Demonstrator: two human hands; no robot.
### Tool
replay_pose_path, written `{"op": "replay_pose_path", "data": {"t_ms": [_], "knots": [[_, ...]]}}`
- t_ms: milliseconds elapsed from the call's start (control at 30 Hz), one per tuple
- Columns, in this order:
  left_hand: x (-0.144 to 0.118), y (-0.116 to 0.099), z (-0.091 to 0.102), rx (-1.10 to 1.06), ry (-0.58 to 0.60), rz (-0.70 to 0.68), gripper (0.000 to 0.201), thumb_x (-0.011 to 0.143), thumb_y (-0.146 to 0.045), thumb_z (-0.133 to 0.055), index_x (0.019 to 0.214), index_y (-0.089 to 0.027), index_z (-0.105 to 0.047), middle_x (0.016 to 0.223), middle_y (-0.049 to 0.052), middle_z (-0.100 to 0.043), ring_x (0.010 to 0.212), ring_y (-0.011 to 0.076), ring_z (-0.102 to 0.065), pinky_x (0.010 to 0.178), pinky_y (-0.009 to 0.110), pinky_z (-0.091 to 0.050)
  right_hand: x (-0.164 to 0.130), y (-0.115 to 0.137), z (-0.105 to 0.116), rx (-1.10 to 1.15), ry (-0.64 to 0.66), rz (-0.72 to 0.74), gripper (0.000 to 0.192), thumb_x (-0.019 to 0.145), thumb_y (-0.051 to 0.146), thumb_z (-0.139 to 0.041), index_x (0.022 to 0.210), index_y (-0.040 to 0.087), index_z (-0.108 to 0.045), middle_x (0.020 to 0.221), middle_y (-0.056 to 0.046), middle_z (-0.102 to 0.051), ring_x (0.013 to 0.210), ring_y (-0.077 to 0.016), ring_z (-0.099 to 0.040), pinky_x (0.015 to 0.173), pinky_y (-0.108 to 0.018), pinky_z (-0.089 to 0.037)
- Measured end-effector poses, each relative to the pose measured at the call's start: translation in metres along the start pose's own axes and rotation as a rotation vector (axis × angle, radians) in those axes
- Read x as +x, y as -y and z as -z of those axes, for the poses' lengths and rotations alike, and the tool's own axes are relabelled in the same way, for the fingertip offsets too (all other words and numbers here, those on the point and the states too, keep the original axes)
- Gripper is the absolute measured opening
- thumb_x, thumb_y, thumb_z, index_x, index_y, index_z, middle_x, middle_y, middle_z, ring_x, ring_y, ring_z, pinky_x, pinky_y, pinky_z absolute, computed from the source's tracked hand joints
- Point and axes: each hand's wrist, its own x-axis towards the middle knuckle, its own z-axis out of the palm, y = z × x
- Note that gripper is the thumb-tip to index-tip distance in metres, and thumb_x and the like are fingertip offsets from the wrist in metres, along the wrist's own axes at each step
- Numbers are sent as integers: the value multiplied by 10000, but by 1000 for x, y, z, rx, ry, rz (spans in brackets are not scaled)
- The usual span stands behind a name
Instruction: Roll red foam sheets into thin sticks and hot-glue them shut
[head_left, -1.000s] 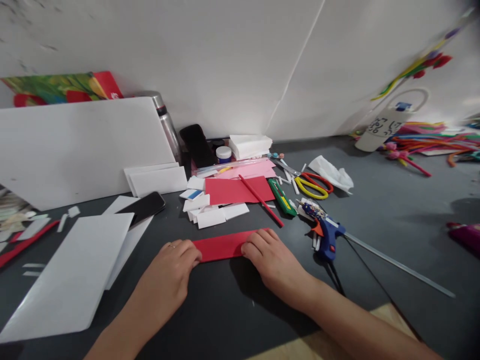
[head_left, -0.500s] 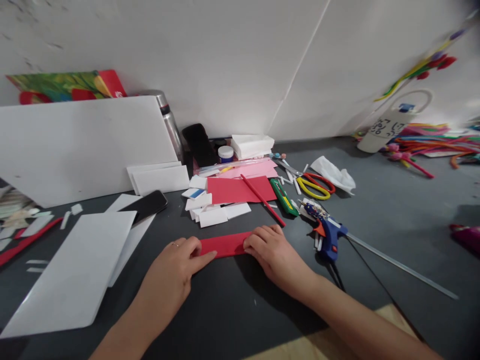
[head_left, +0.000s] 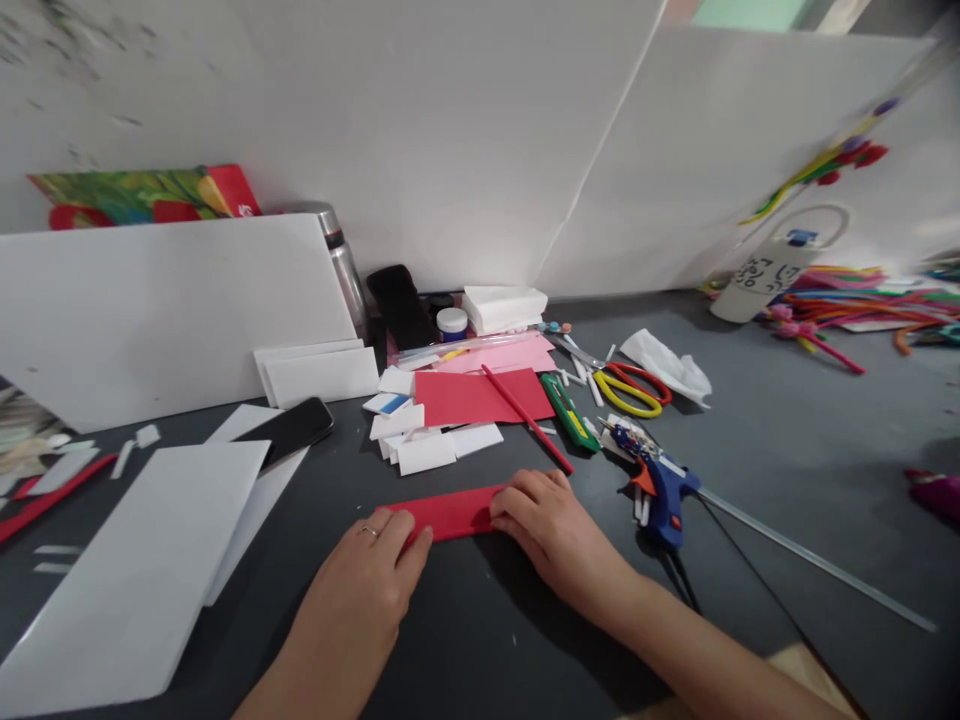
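A folded red paper strip (head_left: 448,512) lies flat on the dark grey table (head_left: 787,430). My left hand (head_left: 360,580) presses down on its left end, fingers together, a ring on one finger. My right hand (head_left: 551,520) covers and presses its right end. Just beyond the strip lie a red pencil (head_left: 525,417) across a larger red sheet (head_left: 465,395), and several small white paper pieces (head_left: 420,445).
A blue glue gun (head_left: 660,485) and long glue stick (head_left: 817,565) lie right of my right hand. Scissors (head_left: 630,385), a green cutter (head_left: 568,411), a phone (head_left: 289,430) and white sheets (head_left: 142,560) surround the strip. Coloured pipe cleaners (head_left: 862,305) sit far right.
Both hands have slid closer together along the red strip, so less red shows between them. The view has tilted slightly upward.
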Motion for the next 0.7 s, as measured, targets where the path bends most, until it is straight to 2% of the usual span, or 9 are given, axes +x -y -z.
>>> {"op": "replay_pose_path", "data": {"t_ms": [167, 300, 367, 467, 600, 700], "knots": [[-3, -6, -8, 46, 4, -21, 425, 848, 17, -457, 1211, -97, -646, 1131, 149, -657, 1008, 278, -618, 837, 398, -554, 0, -2, 2, 71, -18, -23, 163, 1011, 173, -495, 937, 200, -638, 925, -30, -627, 868, -176, -553, 808, -324, -312], [-1, -16, -7, 89, 54, -4, 433, 859, 22, -458, 1234, -103, -636, 1007, 127, -657, 879, 239, -631, 710, 341, -556, -2, -3, 1, 77, -26, -39, 162, 1006, 165, -500, 929, 201, -637, 924, -26, -622, 872, -175, -546, 815, -324, -318], [3, -23, -5, 123, 65, 22, 496, 861, 4, -486, 1329, -131, -581, 939, 102, -637, 838, 228, -622, 657, 318, -545, -2, -3, 0, 67, -32, -39, 158, 1006, 170, -498, 931, 196, -635, 928, -33, -616, 876, -180, -540, 815, -325, -326], [11, -34, -3, 140, 73, 73, 594, 863, -53, -549, 1432, -218, -492, 884, 65, -596, 835, 214, -602, 667, 298, -536, -2, -4, -1, 47, -44, -31, 153, 1004, 166, -498, 928, 189, -629, 930, -37, -617, 868, -180, -535, 805, -322, -336], [18, -43, -1, 127, 65, 120, 592, 865, -103, -600, 1426, -263, -500, 908, 66, -581, 861, 214, -581, 720, 318, -536, -4, -5, 2, -31, -65, -19, 176, 1007, 165, -487, 912, 186, -633, 921, -43, -624, 858, -181, -538, 793, -322, -348], [20, -45, 1, 185, 70, 112, 606, 864, -106, -605, 1430, -289, -492, 913, 67, -586, 837, 220, -581, 691, 328, -541, -8, -1, 4, -184, -51, 47, 142, 981, 152, -527, 921, 189, -650, 915, -47, -638, 834, -193, -537, 791, -343, -354]]}}
